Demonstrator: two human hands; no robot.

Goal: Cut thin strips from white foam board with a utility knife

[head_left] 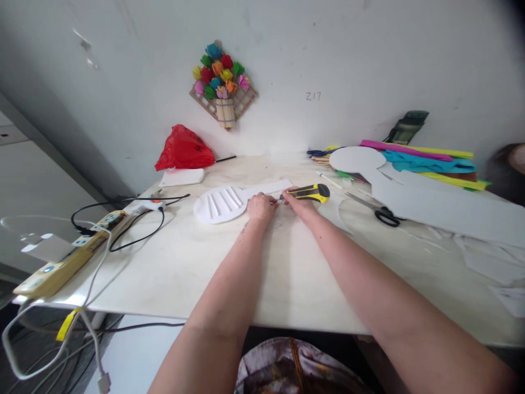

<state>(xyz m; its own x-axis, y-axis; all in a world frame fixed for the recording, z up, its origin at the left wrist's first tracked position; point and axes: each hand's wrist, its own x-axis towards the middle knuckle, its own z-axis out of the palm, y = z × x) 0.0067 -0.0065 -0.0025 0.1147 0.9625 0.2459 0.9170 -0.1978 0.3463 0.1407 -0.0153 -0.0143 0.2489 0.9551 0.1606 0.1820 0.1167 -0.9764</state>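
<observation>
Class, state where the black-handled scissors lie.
In the head view, the scissors lie on the table right of the right hand and its yellow knife, beside the white sheet.

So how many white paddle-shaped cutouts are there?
2: a slotted cutout under the left hand, by the knife in the right hand; a plain cutout at right beside the coloured sheets. More may be hidden.

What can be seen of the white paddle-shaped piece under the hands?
The white paddle-shaped piece lies flat on the pale table. It looks like foam board or thick card. Its round head, on the left, bears several parallel slanted strips or slits, and a straight handle runs to the right. The left hand presses on the handle near the head. The right hand holds a yellow-and-black utility knife with its blade end at the handle.
</observation>
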